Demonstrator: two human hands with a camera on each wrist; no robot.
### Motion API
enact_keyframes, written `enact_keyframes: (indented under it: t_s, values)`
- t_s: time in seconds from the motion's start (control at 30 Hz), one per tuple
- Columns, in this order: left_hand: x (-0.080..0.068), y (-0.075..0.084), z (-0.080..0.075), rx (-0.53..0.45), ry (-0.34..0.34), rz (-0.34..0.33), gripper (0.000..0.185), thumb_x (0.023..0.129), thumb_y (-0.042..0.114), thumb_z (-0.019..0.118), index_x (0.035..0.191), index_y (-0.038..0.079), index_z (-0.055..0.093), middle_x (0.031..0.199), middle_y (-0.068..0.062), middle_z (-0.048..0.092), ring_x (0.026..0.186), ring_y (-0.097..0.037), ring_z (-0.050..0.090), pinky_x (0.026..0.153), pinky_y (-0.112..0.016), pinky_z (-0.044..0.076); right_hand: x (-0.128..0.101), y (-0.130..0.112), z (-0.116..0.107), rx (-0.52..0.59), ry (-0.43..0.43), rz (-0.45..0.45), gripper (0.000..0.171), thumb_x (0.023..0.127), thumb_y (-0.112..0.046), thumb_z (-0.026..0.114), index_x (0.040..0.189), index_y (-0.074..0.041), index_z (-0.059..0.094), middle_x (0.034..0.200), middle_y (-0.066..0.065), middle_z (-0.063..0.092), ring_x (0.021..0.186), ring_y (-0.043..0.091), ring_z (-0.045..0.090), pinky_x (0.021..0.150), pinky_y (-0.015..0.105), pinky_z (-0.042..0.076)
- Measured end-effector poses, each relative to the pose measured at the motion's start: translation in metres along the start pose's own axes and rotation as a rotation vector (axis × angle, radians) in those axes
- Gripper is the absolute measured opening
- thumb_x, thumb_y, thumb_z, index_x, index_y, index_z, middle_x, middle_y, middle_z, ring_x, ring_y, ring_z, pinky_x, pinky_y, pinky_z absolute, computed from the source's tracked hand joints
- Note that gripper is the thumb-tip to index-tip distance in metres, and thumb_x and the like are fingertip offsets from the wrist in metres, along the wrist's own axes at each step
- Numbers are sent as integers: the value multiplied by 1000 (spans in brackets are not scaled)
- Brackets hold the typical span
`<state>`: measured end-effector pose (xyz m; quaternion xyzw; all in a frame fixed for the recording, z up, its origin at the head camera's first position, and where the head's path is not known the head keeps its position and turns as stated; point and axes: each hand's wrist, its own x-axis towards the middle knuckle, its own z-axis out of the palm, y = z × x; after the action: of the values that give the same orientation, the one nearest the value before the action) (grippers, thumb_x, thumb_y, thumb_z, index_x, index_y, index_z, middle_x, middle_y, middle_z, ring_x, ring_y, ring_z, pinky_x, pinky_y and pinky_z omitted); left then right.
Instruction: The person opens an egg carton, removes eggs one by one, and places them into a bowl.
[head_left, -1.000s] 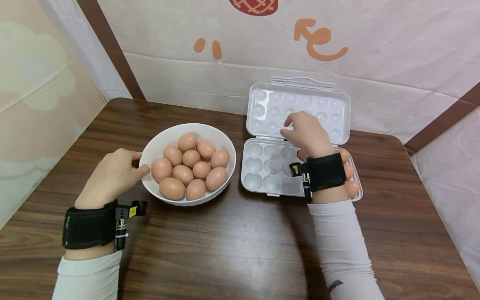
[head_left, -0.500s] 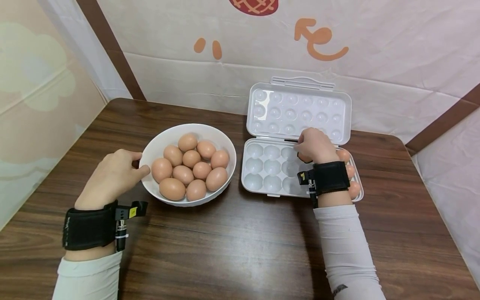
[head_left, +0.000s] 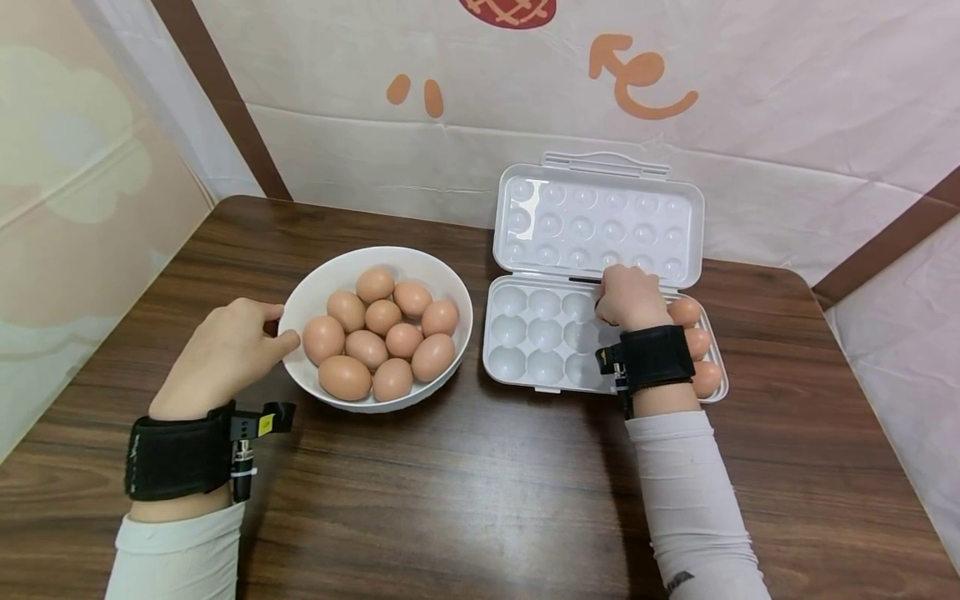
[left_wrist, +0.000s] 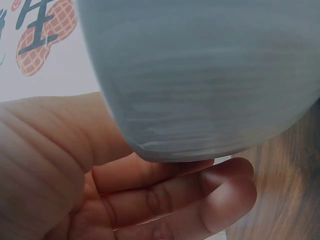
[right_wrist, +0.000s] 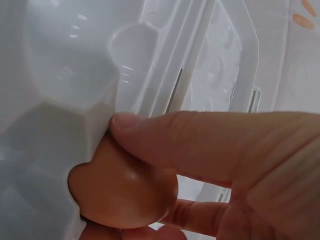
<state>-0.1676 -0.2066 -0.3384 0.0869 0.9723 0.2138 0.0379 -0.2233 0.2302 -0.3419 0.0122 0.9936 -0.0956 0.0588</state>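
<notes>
On the left of the head view, a white bowl (head_left: 455, 287) holds several brown eggs (head_left: 365, 349). My left hand (head_left: 228, 350) grips its left rim; in the left wrist view the bowl wall (left_wrist: 200, 100) lies between thumb and fingers (left_wrist: 180, 200). To the right stands a white plastic egg box (head_left: 544, 332), lid (head_left: 585, 212) laid back. Over its right half, my right hand (head_left: 633, 298) pinches a brown egg (right_wrist: 125, 192) seated in a cup, thumb on its near side. Several eggs (head_left: 697, 344) fill the right-end column, partly behind the wrist.
Both stand on a dark wooden table (head_left: 465, 500). A pale printed cloth (head_left: 345, 158) hangs right behind the table's far edge, close to the raised lid. The bowl and the egg box sit a small gap apart.
My right hand has come down from in front of the lid onto an egg in the box and taken hold of it. The left hand keeps its place on the bowl.
</notes>
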Motion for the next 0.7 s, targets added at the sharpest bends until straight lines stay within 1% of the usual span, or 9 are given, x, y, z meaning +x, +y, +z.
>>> enact_keyframes:
  t_s: [0.1,0.23,0.3,0.4,0.47,0.57,0.63,0.7]
  values:
    - [1,0,0,2,-4,-1,32,89,17,54,110,-3,68,72,-6,56,64,-21,47,53,-31,34,0,2,1,19,7,3,9,73,0,62,65,-5,61,69,12,60,73,32,48,88,48,36]
    - [1,0,0,1,-13,-4,34,89,17,54,113,-3,67,75,-8,60,66,-22,49,54,-31,35,-2,3,1,53,28,10,9,72,-1,61,64,-5,61,69,12,60,74,33,49,85,46,36]
    - [1,0,0,2,-13,-4,34,89,17,54,113,-3,67,77,-8,62,67,-22,50,55,-31,35,-3,2,0,58,53,7,7,73,-2,61,67,-5,62,72,13,61,76,33,50,85,47,37]
    - [1,0,0,5,-15,-6,34,89,17,54,113,-3,67,78,-9,62,69,-23,50,55,-31,35,-7,-3,-6,87,105,-6,4,75,-3,60,75,-1,64,78,16,62,79,35,51,86,48,38]
    - [1,0,0,4,-15,-8,34,89,17,54,113,-3,67,77,-8,62,69,-23,50,55,-31,35,-10,-8,-12,113,149,-28,10,76,-3,59,83,1,65,82,17,64,81,35,53,88,49,39]
    - [1,0,0,4,-12,-10,33,89,17,54,112,-2,67,75,-7,59,67,-22,49,55,-31,34,-15,-19,-23,173,198,-64,22,78,-3,56,96,4,66,91,18,64,84,35,54,87,47,42]
    - [1,0,0,2,-9,-11,32,89,17,54,111,-2,68,72,-6,57,66,-21,48,54,-31,34,-18,-29,-30,203,231,-98,27,79,-5,54,102,3,66,95,18,64,87,34,54,85,46,43]
    - [1,0,0,4,-5,-8,31,88,17,54,110,-2,68,71,-5,56,65,-21,47,54,-31,33,-22,-40,-36,238,266,-141,30,79,-6,53,104,3,66,96,18,62,90,33,53,84,44,44]
